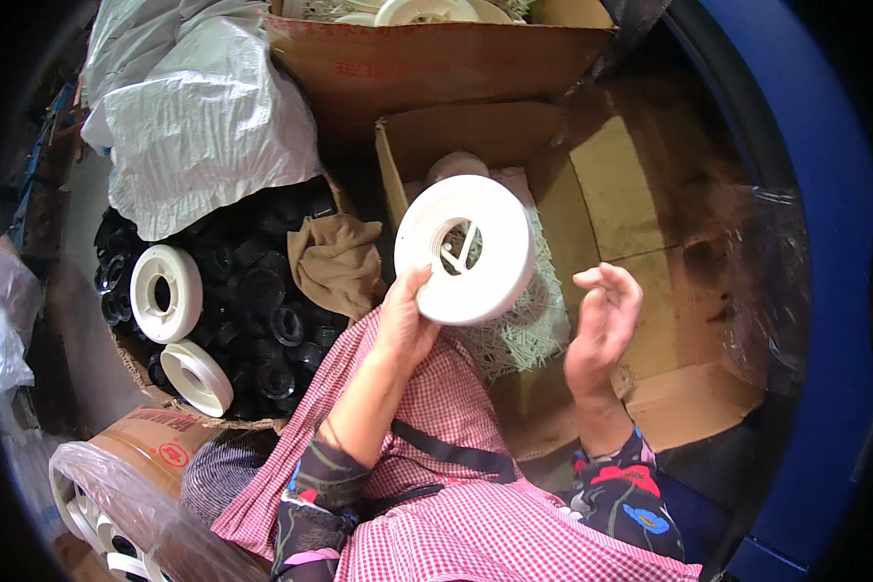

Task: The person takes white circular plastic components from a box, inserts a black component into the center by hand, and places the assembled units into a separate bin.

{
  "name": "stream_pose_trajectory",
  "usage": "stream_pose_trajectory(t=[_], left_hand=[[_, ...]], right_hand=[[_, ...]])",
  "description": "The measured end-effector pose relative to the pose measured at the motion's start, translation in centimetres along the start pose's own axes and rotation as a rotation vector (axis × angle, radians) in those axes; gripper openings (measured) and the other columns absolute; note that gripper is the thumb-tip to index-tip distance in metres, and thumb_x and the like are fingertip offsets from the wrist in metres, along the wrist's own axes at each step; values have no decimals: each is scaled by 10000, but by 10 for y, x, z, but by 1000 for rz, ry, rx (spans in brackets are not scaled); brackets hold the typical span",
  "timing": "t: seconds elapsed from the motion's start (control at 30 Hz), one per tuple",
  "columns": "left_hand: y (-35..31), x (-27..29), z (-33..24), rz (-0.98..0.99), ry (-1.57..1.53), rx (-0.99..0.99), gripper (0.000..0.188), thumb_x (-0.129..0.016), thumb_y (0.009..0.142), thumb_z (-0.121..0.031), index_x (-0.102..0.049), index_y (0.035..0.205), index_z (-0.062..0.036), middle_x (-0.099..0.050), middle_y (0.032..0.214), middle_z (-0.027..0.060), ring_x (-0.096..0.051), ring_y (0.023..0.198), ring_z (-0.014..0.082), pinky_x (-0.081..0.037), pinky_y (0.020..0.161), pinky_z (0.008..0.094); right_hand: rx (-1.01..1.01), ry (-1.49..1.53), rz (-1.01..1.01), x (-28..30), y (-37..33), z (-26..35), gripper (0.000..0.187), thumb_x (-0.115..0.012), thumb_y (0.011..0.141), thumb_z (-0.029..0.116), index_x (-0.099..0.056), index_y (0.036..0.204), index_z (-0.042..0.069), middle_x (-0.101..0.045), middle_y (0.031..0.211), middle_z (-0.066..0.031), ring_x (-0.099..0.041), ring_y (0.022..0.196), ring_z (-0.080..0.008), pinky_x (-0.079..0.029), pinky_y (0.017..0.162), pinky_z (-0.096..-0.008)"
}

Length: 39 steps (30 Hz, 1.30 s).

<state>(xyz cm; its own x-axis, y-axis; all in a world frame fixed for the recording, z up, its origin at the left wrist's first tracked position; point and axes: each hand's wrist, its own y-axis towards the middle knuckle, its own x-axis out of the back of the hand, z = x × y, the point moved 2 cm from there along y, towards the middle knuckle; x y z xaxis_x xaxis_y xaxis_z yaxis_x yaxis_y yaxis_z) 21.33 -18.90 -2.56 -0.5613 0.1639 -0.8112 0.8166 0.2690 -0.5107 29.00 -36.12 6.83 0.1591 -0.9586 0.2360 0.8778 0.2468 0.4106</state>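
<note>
My left hand [407,320] grips a thick white plastic ring [500,262] by its lower left edge, thumb on the upper face. A thin white Y-shaped plastic piece [461,250] shows in the ring's hole; I cannot tell whether it is joined to the ring. To the right, apart from the ring, my right hand [603,330] is raised with bent fingers and nothing visible in it. Below both hands stands an opened cardboard box [640,281] with a heap of thin pale plastic sticks [524,335] inside. Behind the ring, a pale rounded thing [458,167] is mostly hidden.
At left, black plastic rings [252,291] fill a carton, with two white rings [168,294] and a brown cloth [335,262] on top. A white woven sack [204,116] covers its far side. Another carton [436,63] stands behind. A blue panel [834,291] borders the right.
</note>
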Motion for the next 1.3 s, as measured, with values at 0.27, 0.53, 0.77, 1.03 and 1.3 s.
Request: stream_pose_trajectory(t=[0.27,0.53,0.77,1.03,1.3], left_hand=[[-83,14,-45,222,557,267,560,-664,832,-205,-450,1296,23,-611,1101,120,-627,945,183,-535,821,298],[-157,-8,-224,236,1286,29,572,-691,748,-183,-527,1246,46,-616,1138,148,-622,970,198,-446,915,297],[-108,62,-262,-663,1752,-882,586,-619,892,-179,-372,1407,-44,-503,1300,145,-460,1227,229,-321,1039,368],[-88,22,-155,-129,1568,-954,503,-626,802,27,-485,1285,8,-527,1264,152,-483,1213,263,-348,1042,367],[-68,28,-86,12,1402,-738,628,-694,806,-91,-395,1350,7,-494,1242,165,-519,1152,264,-465,914,346]], right_hand=[[-860,387,1146,-67,-32,32,409,-658,878,164,-537,1243,23,-608,1130,-103,-588,1009,-152,-487,866,-274],[338,-797,1565,-38,1,-59,406,-583,875,368,-598,1115,41,-640,884,-191,-643,771,-316,-537,675,-372],[-458,-918,741,-81,30,-299,797,-598,849,457,-348,1340,-118,-526,1220,-321,-526,1138,-433,-421,968,-441],[-615,-681,540,-134,48,-428,243,-580,862,191,-649,855,-42,-611,713,-151,-577,596,-234,-450,528,-351],[-727,79,537,-92,59,-177,186,-565,826,132,-632,724,-7,-542,553,-40,-462,441,-107,-350,410,-271]])
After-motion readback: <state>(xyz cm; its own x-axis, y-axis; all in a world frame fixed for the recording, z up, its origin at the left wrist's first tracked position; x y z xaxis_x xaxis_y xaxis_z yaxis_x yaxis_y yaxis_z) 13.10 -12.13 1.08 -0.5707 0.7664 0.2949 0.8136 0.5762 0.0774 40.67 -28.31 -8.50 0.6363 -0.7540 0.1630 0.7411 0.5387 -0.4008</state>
